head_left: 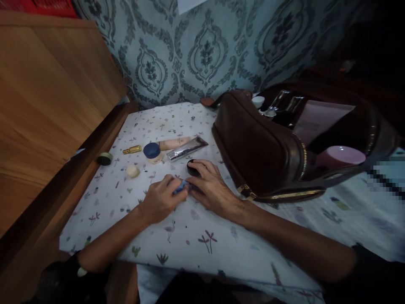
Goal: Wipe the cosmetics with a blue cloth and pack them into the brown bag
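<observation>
My left hand (164, 197) is closed around a small blue item (181, 186), mostly hidden by the fingers. My right hand (217, 192) meets it from the right, its thumb near the blue item's end. The right fingers curl over a small black round container (192, 168). Just beyond the hands lie a silver tube (186, 149) and a beige tube (173, 143), beside a jar with a blue lid (152, 152). A small cream-coloured round pot (133, 171) and a gold slim tube (132, 150) are to the left.
A brown leather bag (259, 143) stands unzipped on the right, with a pink tube (319, 122) and a pink round container (344, 156) inside. A dark round jar (104, 158) sits at the left edge of the patterned cloth (177, 245), next to a wooden panel (53, 84).
</observation>
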`<state>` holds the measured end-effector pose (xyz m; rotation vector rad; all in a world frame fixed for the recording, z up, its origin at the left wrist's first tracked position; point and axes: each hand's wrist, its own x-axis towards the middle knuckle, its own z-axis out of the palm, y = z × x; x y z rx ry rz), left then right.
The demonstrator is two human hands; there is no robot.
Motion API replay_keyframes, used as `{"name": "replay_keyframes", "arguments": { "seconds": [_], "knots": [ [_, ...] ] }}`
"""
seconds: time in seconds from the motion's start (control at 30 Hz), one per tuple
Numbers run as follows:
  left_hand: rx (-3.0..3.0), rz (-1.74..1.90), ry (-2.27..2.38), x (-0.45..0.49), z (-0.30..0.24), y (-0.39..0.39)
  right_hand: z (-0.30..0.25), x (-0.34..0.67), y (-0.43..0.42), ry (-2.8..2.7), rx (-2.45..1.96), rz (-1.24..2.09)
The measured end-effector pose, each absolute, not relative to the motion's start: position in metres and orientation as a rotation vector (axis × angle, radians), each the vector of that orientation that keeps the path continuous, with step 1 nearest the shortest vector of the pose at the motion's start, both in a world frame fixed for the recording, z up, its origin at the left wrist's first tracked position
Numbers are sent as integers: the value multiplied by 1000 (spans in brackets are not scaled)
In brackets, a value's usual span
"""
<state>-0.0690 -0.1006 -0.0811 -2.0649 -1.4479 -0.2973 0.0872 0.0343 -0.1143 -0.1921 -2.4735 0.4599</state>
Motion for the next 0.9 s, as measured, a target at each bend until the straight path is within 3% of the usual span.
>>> {"name": "replay_keyframes", "arguments": {
  "seconds": [0.6, 0.9],
  "knots": [
    [-1822, -330, -1832, -108, -96, -124, -112, 86, 33, -2460, -186, 465],
    [-1851, -358, -1694, -88, -76, -117, -114, 87, 33, -2449, -150, 441]
  ]
}}
